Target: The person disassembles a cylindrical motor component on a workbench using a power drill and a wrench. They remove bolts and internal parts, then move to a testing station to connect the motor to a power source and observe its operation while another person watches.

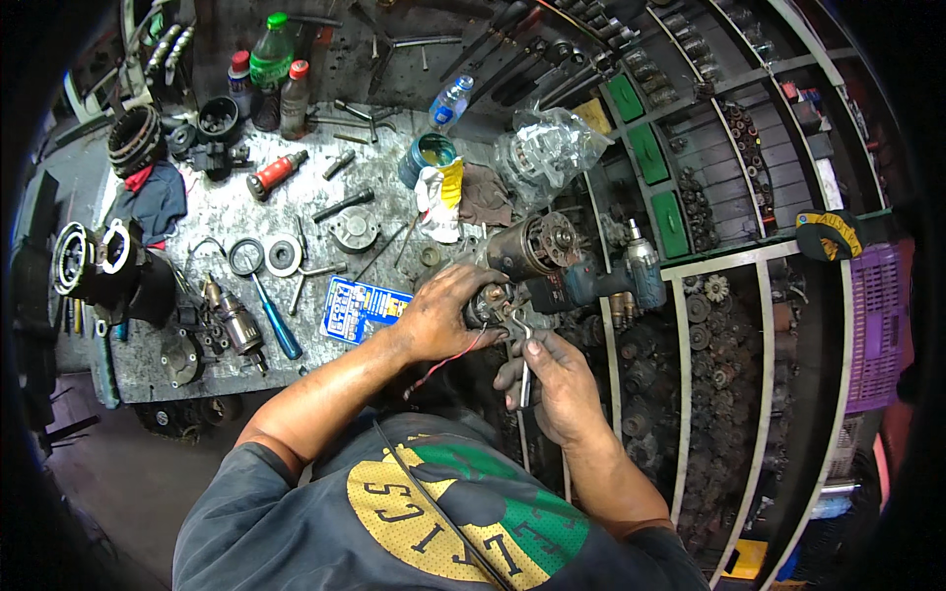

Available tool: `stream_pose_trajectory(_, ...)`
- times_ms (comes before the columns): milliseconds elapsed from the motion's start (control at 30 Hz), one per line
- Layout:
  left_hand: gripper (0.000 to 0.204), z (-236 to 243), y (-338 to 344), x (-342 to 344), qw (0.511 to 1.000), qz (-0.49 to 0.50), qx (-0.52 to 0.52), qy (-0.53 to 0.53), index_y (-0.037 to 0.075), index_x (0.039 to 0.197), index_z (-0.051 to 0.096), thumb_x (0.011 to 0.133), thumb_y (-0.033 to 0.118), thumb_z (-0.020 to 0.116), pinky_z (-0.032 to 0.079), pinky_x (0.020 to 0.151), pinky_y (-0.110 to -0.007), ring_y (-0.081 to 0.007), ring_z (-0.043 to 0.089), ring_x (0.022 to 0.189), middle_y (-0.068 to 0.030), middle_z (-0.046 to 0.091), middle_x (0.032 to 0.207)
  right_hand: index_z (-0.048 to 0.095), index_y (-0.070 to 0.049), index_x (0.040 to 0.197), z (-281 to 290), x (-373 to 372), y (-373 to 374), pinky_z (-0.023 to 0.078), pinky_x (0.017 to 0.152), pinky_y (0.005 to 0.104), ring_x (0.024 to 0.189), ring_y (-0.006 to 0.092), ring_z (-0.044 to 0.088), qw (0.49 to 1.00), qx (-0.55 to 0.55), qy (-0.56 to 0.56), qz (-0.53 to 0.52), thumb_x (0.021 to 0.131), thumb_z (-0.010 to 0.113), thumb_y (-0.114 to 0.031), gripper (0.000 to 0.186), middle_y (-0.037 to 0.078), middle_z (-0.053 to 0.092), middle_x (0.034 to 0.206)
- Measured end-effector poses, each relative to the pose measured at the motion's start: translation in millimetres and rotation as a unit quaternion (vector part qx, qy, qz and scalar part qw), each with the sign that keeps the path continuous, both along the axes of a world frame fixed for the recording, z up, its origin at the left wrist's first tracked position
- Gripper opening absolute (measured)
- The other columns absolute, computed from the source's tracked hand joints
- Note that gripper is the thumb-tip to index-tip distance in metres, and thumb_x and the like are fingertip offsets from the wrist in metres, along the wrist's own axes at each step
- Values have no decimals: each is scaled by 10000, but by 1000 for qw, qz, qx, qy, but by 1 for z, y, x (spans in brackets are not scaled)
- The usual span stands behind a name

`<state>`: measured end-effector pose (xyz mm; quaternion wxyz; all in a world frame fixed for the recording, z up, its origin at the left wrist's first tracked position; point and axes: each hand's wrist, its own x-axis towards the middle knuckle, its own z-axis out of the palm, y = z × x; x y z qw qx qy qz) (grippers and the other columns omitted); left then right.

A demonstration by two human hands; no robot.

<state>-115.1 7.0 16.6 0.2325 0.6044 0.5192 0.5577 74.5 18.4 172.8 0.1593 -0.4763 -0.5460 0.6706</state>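
Your left hand (448, 307) curls around the metal part (490, 298) near the bench (268, 214)'s right edge, just in front of the motor (530, 246), probably to steady it. Your right hand (564, 386) grips the tool (525, 386), bent end toward the part, likely for control at its tip; contact there cannot be told. The red wire (448, 361) trails toward you, apart from the tool's shaft.

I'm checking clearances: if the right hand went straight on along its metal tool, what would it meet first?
Probably the small metal part held by the left hand: the right hand's metal tool points up toward it, its bent tip at or very near it, though depth is unclear.
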Motion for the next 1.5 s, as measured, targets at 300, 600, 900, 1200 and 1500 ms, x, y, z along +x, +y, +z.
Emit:
stream_pose_trajectory(300,830,-21,8,4,999,46,-14,-9,62,1386,650,629,221,952,313,1302,-579,-485,375,1560,-261,417,1660,624,-100,1203,0,-42,-21,537,625,372,773,268,719,975,-181,56,-117,1162,509,-396,320,100,749,954)
stream_pose_trajectory(600,681,-21,6,3,999,49,-8,-22,62,1273,745,649,256,936,437,1245,-516,-457,487,1512,-264,469,1651,568,-108,1039,21,-48,-4,352,503,289,533,131,392,973,-210,-61,-72,1166,509,-328,261,-30,424,679)
stream_pose_trajectory(900,701,-17,2,15,998,54,-33,-18,64,1338,716,705,290,916,441,1248,-507,-460,479,1516,-264,461,1653,613,-18,995,34,-26,38,448,538,354,566,159,489,917,-20,-353,186,1155,555,-313,340,66,547,721)
stream_pose_trajectory(1200,678,-21,8,23,993,90,-42,-63,57,1315,697,704,244,926,532,1147,-490,-394,617,1385,-192,558,1584,722,23,1158,46,-27,92,580,830,450,978,385,742,716,407,-371,429,1052,712,-275,317,209,748,1043)
stream_pose_trajectory(1500,778,-40,6,20,997,78,-6,-9,52,1391,618,726,297,940,479,1196,-516,-422,567,1424,-193,556,1560,691,19,1022,32,-11,60,629,672,426,649,267,718,977,-92,-156,111,1061,700,-415,436,133,712,749)
